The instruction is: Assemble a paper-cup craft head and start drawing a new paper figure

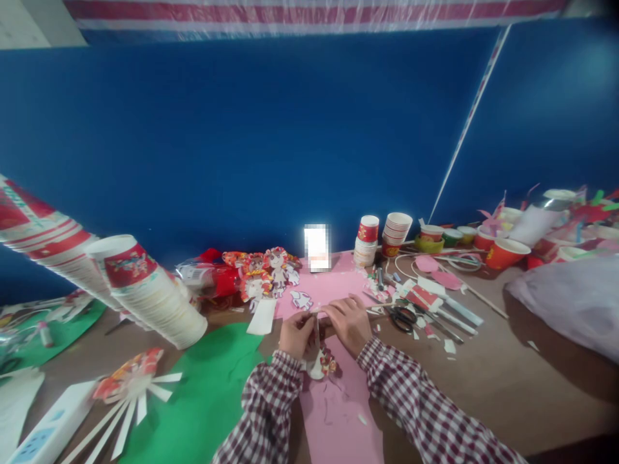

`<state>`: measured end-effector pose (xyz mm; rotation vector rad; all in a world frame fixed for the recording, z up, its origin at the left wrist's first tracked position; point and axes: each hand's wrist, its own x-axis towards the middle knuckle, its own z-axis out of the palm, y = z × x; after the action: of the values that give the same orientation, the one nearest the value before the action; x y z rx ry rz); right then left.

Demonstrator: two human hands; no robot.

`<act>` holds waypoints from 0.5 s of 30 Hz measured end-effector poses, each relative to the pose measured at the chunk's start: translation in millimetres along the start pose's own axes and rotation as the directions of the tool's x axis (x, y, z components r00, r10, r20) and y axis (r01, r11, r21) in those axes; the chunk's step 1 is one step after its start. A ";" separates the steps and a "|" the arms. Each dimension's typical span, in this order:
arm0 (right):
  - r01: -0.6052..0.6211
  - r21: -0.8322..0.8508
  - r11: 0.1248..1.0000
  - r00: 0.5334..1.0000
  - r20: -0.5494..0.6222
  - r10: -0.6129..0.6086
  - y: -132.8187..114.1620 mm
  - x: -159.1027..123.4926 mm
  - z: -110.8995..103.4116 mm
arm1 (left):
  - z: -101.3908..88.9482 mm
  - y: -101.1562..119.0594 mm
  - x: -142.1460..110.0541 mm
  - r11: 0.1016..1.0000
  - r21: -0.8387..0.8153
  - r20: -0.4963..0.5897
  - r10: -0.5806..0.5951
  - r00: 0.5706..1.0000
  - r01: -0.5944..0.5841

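Left hand [296, 335] nearer, pinching white paper piece [316, 368] — at its five o'clock, long axis twelve-to-six. Right hand [349, 324], three o'clock — fingers bent, hold unclear.

Craft workspace — stacked paper cups [155, 296], scissors [403, 318], green sheet [193, 386], paper scraps [449, 347] across brown worktable [507, 393].

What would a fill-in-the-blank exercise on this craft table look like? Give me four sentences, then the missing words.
1. Of the two hands, the ____ one is nearer the scissors.
2. The paper between the two checked sleeves is ____.
3. The two leaning stacks of paper cups are on the person's ____ side.
4. The wall behind the table is mostly ____.

Missing words: right; pink; left; blue.
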<state>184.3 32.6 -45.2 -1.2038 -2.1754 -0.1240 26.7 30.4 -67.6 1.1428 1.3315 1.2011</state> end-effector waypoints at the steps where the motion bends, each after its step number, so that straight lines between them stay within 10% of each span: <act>1: 0.003 -0.003 1.000 1.000 0.004 -0.003 -0.2 0.0 -0.1 | 0.1 0.3 -0.1 1.000 -0.002 0.003 0.001 1.000 -0.001; 15: 0.028 0.019 0.999 0.999 0.038 -0.028 -0.1 -1.4 0.8 | -2.1 -5.6 4.3 0.989 -0.145 0.016 -0.007 1.000 0.010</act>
<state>184.3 31.9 -46.6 -1.1745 -2.2218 -0.0930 24.1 34.1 -73.4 1.0391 1.2151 1.2597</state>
